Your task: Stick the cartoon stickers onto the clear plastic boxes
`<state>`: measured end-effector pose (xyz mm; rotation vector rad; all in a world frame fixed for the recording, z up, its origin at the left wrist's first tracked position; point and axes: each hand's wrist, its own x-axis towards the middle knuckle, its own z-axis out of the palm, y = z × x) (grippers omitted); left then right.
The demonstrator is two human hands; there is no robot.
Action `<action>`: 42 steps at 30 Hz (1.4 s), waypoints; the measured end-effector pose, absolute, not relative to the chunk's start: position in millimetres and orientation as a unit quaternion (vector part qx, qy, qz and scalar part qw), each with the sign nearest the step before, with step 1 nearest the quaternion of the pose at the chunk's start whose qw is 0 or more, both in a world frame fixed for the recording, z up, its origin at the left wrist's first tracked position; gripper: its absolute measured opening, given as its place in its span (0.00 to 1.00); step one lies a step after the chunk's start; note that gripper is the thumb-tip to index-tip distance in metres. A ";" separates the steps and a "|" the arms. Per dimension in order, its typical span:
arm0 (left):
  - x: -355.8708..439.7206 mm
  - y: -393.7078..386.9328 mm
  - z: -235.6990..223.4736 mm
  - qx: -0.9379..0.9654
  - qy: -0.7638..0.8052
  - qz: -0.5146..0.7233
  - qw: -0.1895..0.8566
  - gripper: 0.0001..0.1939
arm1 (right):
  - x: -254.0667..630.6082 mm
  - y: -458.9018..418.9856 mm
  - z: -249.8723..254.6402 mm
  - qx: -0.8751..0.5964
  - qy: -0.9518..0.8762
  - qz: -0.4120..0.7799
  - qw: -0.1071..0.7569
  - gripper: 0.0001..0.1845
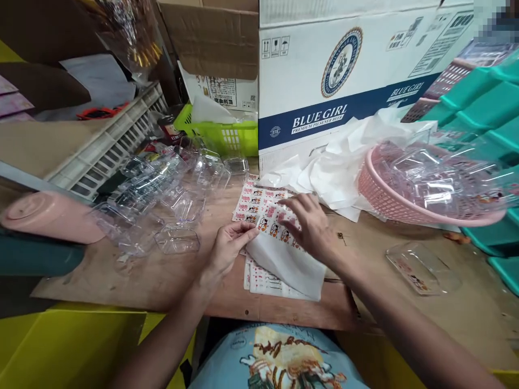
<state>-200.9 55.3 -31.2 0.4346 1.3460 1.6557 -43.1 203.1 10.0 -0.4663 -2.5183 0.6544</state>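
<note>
A sticker sheet (284, 259) printed with small cartoon cats lies before me, its lower part bare white backing. My left hand (232, 243) pinches its left edge between thumb and fingers. Over the upper right of the sheet is my right hand (308, 226), fingers curved and apart; I cannot tell whether the fingertips touch it. More printed sheets (263, 282) lie underneath and just beyond. To the left, the nearest clear plastic container (177, 240) rests on the table. Another clear container (417, 269), bearing a cat sticker, lies to the right.
A pink basket (381, 192) holds clear containers at the right, beside stacked teal baskets (470, 92). White backing papers (332, 173) are heaped before a white carton (300, 59). Several clear containers (182, 202), a pink bottle (57, 216) and a green basket (223, 135) stand left.
</note>
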 end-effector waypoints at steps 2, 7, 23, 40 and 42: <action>-194.9 56.6 -32.6 0.165 0.525 0.681 0.483 0.11 | -49.2 187.1 0.1 -0.117 -0.935 0.192 0.274 0.07; -191.7 54.6 -32.4 0.170 0.478 0.673 0.538 0.10 | -56.4 172.2 -19.8 -0.110 -0.913 0.258 0.297 0.09; -180.5 61.6 -17.3 0.342 0.622 0.630 0.315 0.13 | -40.1 223.1 -0.3 -0.265 -0.792 0.339 0.434 0.08; -185.8 15.8 -4.7 0.335 0.688 0.636 0.103 0.21 | -28.7 183.8 2.2 -0.317 -0.598 0.626 0.388 0.08; -194.7 1.9 -5.9 0.323 0.680 0.645 0.130 0.16 | -35.8 178.5 5.8 -0.297 -0.605 0.654 0.344 0.11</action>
